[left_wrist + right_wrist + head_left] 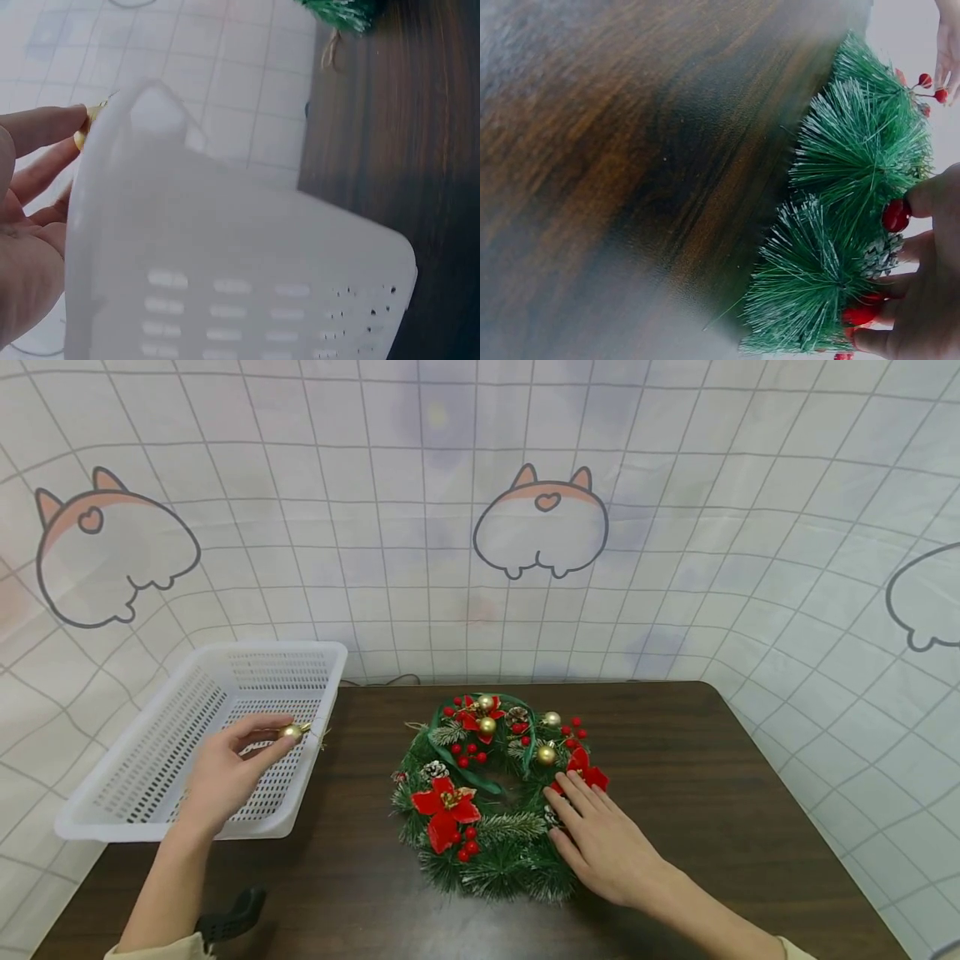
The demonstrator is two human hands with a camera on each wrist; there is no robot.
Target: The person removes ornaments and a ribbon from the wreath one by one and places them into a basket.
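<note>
- Clearly, from the head view, a snag seemed the likeliest trouble: a thin thread (323,739) hung just beyond the left hand (228,768), near the rim of the white basket (302,781) below it. That hand reached forward, thumb and fingertips pinching a gold ball (291,733). Well to its right lay the wreath (495,868), the right hand (603,843) palm down on its near right part, fingers stretched and slightly spread.
- From the left wrist, I feared a drop, since only the fingertips gripped something so smooth; the ball sat at their ends, just beside the rim, though whether touching I couldn't tell.
- From the right wrist, too hard a press might, I thought, have bent a sprig or slid the wreath. The thumb touched a red berry (896,216); the other fingers lay apart, apparently clasping nothing.
</note>
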